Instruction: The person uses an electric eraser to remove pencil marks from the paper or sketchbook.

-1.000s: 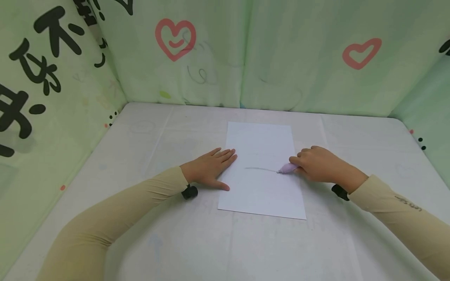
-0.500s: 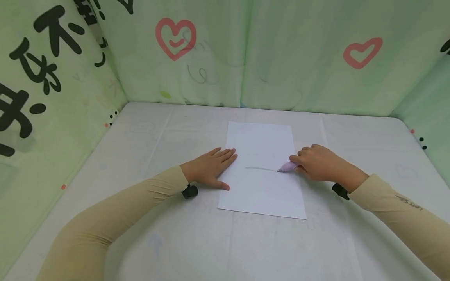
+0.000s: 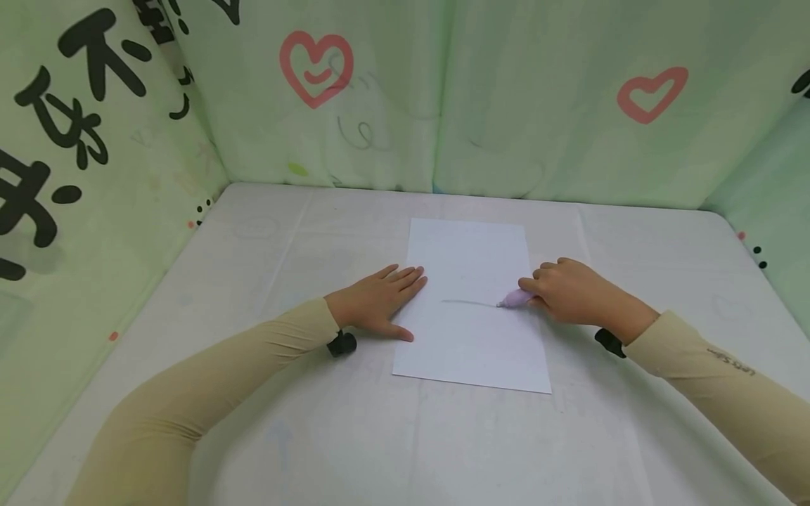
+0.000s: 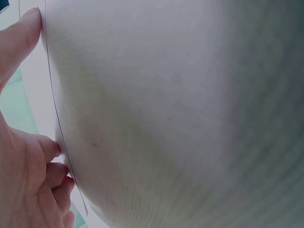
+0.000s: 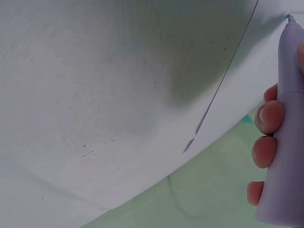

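A white sheet of paper [image 3: 468,351] lies on the table with a thin grey line [image 3: 468,302] across its middle. My left hand [image 3: 377,302] rests flat with spread fingers over the paper's left edge; the left wrist view shows its thumb [image 4: 21,40] and fingertips along that edge. In my right hand [image 3: 572,295] is a thick lilac pen [image 3: 517,299], its tip at the right end of the grey line. Curled fingers [image 5: 270,116] wrap round the pen's tapered body [image 5: 289,156] in the right wrist view, where the narrow grey tip meets the paper.
A white cloth with fold creases covers the table [image 3: 304,422]. Green curtains [image 3: 506,105] with hearts and black lettering stand along the back and both sides. A small black device [image 3: 342,344] sits at the left wrist, another black device [image 3: 610,343] at the right.
My right hand and the pen have shifted very slightly to the left, the tip staying near the line's right end. The left hand and the paper hold still.
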Demonstrator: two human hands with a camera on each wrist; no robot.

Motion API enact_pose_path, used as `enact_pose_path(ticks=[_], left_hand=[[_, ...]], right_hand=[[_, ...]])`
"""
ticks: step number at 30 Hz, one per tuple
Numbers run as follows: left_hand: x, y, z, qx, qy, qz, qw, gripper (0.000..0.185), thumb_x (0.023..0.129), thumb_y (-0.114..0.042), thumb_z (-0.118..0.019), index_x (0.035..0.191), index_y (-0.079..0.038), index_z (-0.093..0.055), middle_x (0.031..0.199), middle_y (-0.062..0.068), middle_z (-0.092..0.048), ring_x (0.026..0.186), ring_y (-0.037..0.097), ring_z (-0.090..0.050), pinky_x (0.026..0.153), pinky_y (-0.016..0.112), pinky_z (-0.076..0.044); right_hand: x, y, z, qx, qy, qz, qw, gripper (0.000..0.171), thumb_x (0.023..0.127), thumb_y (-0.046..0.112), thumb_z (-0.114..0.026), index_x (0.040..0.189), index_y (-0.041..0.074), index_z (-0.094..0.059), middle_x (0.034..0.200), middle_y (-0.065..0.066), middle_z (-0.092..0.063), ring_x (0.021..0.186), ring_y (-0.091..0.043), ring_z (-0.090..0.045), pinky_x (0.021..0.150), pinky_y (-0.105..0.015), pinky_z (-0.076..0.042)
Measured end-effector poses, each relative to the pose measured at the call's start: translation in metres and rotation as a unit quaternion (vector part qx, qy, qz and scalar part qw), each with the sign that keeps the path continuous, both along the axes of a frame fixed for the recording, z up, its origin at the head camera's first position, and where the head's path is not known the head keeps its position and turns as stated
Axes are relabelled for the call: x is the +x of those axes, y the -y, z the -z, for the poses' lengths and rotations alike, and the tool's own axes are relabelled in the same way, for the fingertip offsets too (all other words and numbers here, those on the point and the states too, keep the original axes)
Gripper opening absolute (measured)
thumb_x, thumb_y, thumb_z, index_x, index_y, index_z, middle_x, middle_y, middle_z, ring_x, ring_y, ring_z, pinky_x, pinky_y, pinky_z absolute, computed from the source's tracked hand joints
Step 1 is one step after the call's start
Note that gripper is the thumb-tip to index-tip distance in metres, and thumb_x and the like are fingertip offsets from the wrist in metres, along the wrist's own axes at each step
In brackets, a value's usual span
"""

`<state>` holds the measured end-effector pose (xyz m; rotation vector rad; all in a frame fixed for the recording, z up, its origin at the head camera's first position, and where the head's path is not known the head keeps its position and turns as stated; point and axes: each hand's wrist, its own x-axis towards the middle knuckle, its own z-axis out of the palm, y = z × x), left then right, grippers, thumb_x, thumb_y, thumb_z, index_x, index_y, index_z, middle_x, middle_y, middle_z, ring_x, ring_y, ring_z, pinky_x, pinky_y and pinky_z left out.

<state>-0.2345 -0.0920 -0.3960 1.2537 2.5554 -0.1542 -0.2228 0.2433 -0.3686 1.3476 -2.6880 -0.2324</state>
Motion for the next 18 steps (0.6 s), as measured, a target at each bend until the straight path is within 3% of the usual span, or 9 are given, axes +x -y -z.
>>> enact_pose_path(ticks=[18], left_hand=[[-0.0001,0.0006,-0.0005,0.009,0.008,-0.003,0.9999,0.1,0.084,-0.068,-0.048,0.151,-0.006,-0.007,0.159,0.011,-0.005,0.148,0.023,-0.007,0.121,0.04,-0.004]], right_hand=[[-0.0001,0.001,0.0019,0.006,0.002,0.005,1.0,0.019,0.078,0.014,-0.073,0.081,0.012,-0.054,0.06,0.002,-0.048,0.057,-0.015,-0.047,0.053,-0.03,-0.037]])
